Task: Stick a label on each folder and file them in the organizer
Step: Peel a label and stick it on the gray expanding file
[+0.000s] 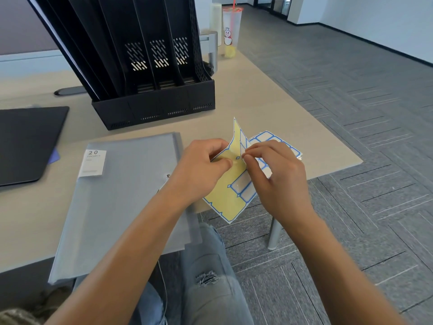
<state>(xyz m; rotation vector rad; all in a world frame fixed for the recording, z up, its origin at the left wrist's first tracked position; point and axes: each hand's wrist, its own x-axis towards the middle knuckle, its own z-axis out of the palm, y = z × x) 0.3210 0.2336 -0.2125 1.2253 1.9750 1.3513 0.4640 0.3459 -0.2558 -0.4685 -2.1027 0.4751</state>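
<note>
A yellow label sheet [228, 204] with blue-edged labels is bent upward between my hands. My left hand [199, 165] pinches its left side. My right hand [276, 170] pinches a label at the fold with thumb and forefinger. More label sheets [269, 137] lie on the table under my right hand. A grey translucent folder [124, 198] with a "20 pockets" tag lies flat to the left of my hands. The black file organizer [152, 99] stands behind it, with folders in its left slots.
A black pad [28, 141] lies at the left edge of the beige table [269, 99]. A plastic cup with a red straw [230, 29] stands at the far corner. The table's right edge drops to grey carpet [351, 113].
</note>
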